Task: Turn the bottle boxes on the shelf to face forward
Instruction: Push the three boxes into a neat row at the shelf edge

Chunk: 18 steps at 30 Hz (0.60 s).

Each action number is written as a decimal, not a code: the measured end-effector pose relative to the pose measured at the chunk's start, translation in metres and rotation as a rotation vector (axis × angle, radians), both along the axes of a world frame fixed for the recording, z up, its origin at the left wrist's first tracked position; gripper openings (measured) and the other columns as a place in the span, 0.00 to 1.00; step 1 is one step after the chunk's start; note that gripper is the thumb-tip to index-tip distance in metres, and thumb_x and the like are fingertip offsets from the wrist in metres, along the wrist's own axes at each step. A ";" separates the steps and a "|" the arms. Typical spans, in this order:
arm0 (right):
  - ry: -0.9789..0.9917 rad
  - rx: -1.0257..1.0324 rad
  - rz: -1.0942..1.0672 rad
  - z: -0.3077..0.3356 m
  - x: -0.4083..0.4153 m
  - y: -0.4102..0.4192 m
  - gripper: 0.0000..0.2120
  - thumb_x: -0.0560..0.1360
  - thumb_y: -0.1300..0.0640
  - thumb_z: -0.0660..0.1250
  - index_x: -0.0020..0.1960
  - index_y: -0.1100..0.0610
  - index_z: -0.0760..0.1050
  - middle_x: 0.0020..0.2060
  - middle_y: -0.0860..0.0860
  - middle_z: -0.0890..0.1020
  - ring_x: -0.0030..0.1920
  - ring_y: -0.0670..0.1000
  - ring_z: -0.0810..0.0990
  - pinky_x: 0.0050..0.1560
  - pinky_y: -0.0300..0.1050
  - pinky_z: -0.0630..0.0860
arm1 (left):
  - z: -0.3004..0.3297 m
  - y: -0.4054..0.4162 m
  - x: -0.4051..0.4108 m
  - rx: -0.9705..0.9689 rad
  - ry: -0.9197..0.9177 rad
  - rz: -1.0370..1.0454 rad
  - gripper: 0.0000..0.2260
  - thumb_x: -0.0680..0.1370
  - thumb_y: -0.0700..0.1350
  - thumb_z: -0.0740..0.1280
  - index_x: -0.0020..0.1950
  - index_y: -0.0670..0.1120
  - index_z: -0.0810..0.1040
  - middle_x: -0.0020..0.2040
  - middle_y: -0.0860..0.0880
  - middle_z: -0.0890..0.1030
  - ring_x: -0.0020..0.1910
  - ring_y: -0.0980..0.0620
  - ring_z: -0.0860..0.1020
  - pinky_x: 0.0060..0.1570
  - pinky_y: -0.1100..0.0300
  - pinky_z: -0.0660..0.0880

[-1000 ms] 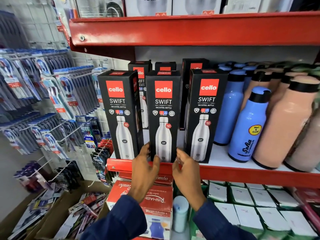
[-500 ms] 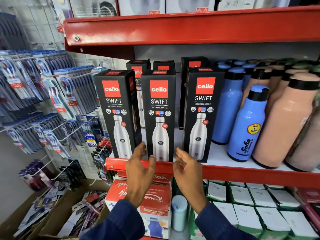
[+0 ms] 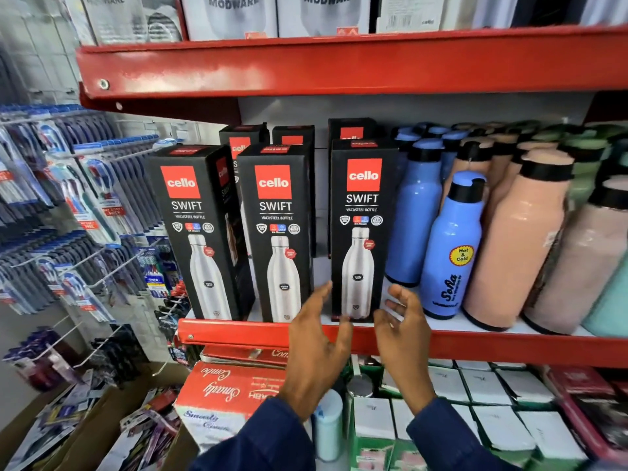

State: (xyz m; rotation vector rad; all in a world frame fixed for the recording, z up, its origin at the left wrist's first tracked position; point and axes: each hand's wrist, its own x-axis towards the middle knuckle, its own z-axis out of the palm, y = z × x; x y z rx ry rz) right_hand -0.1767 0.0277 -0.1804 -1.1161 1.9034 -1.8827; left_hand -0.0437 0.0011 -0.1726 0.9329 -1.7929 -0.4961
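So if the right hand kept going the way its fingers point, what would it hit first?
Most likely the lower right edge of the rightmost black box: the right hand points up and leftward at it. Depth is unclear, so contact can't be judged.

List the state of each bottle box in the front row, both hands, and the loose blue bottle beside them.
Left box: upright, angled, side panel showing.
Middle box: upright, front facing out.
Right box: upright, front facing out.
Left hand: open, at right box's left edge.
Right hand: open, at its right edge.
Blue bottle: leaning, capped.
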 end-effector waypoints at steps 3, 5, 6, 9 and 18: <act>0.039 0.101 0.067 -0.001 -0.007 -0.004 0.25 0.74 0.65 0.66 0.71 0.58 0.66 0.65 0.57 0.77 0.63 0.55 0.78 0.66 0.56 0.74 | 0.002 0.002 -0.015 0.034 -0.025 -0.018 0.28 0.76 0.40 0.70 0.75 0.41 0.68 0.61 0.59 0.70 0.60 0.75 0.65 0.59 0.86 0.58; 0.086 0.163 0.098 0.002 -0.010 -0.006 0.28 0.75 0.64 0.65 0.74 0.59 0.64 0.68 0.57 0.75 0.67 0.55 0.76 0.68 0.55 0.72 | 0.004 0.001 -0.020 0.088 -0.030 -0.007 0.31 0.76 0.41 0.70 0.77 0.39 0.64 0.60 0.57 0.70 0.60 0.70 0.68 0.55 0.88 0.55; 0.114 0.182 0.110 0.003 -0.011 -0.007 0.28 0.75 0.63 0.65 0.74 0.59 0.63 0.69 0.57 0.75 0.67 0.55 0.76 0.69 0.54 0.72 | 0.005 0.000 -0.023 0.121 -0.036 -0.002 0.32 0.76 0.42 0.70 0.77 0.39 0.63 0.60 0.55 0.73 0.61 0.64 0.72 0.54 0.87 0.56; 0.164 0.219 0.151 0.007 -0.012 -0.007 0.27 0.75 0.63 0.63 0.74 0.57 0.65 0.66 0.55 0.79 0.64 0.52 0.79 0.67 0.49 0.74 | 0.005 -0.006 -0.027 0.185 -0.034 0.017 0.33 0.76 0.43 0.70 0.78 0.42 0.61 0.61 0.46 0.82 0.52 0.53 0.80 0.52 0.73 0.68; 0.207 0.251 0.174 0.009 -0.010 0.008 0.25 0.76 0.66 0.60 0.72 0.57 0.68 0.63 0.55 0.81 0.61 0.52 0.81 0.57 0.35 0.71 | -0.001 -0.003 -0.021 0.175 -0.013 -0.010 0.28 0.75 0.44 0.69 0.74 0.47 0.65 0.52 0.56 0.83 0.48 0.57 0.84 0.53 0.62 0.81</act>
